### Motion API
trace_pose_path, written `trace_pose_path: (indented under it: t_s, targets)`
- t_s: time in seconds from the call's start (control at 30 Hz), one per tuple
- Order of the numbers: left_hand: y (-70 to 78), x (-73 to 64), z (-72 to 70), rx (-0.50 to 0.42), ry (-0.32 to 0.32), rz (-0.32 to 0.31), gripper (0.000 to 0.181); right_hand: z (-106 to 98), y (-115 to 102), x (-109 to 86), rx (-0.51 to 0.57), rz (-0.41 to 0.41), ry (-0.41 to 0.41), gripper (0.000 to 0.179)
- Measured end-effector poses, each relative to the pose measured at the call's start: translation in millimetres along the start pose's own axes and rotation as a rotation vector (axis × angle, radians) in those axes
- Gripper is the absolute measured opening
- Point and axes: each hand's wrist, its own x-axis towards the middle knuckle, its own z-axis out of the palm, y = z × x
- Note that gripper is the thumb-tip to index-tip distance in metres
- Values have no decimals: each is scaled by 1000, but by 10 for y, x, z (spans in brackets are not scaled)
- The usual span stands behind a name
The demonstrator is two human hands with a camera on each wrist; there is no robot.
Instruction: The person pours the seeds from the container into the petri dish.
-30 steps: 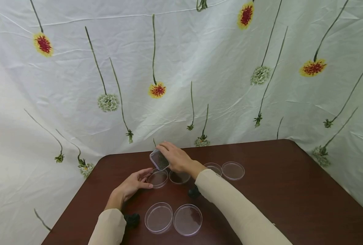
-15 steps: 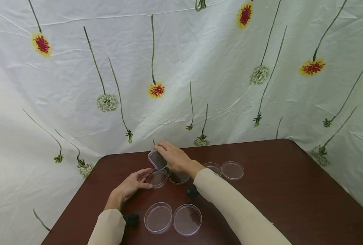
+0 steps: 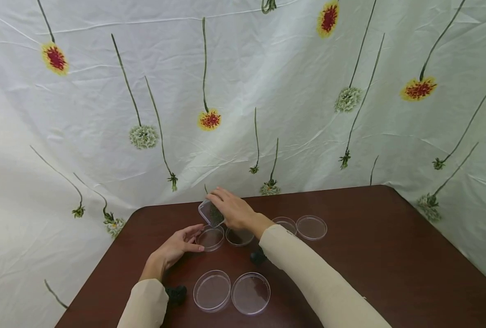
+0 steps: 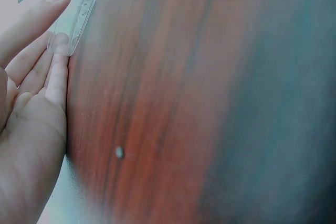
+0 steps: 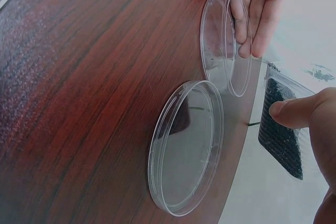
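My left hand (image 3: 172, 249) holds a clear round petri dish (image 3: 211, 246) at the back left of the table, thumb at the near side of its rim and fingers at the far side. Dark specks dot this dish (image 4: 84, 11) in the left wrist view. My right hand (image 3: 235, 213) grips a clear square plastic container (image 3: 207, 212), tilted above that dish. Fine dark grains fill part of the container (image 5: 278, 129), as the right wrist view shows. Just right of the held dish stands another petri dish (image 3: 240, 239), partly behind my right hand.
Two petri dishes sit at the back right, one (image 3: 312, 228) in full view and one (image 3: 285, 224) partly behind my right wrist. Nearer me lie two more, a left dish (image 3: 212, 291) and a right dish (image 3: 251, 294). A flowered white cloth (image 3: 235, 82) hangs behind the table (image 3: 382, 255).
The container in my right hand has tilted slightly, and its dark grains now show mostly on its right side. My left hand stays at the dish.
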Motion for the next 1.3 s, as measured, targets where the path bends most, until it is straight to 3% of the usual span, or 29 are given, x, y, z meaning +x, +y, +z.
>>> trace_pose_path:
  t_s: [0.37,1.3]
  targets:
    - [-25,19,-1,17,22,-31,87,8,1,17,3,6,-9,88]
    - [-21,21,-12,4,-2,-18,86,0,-5,19,4,2,-11,91]
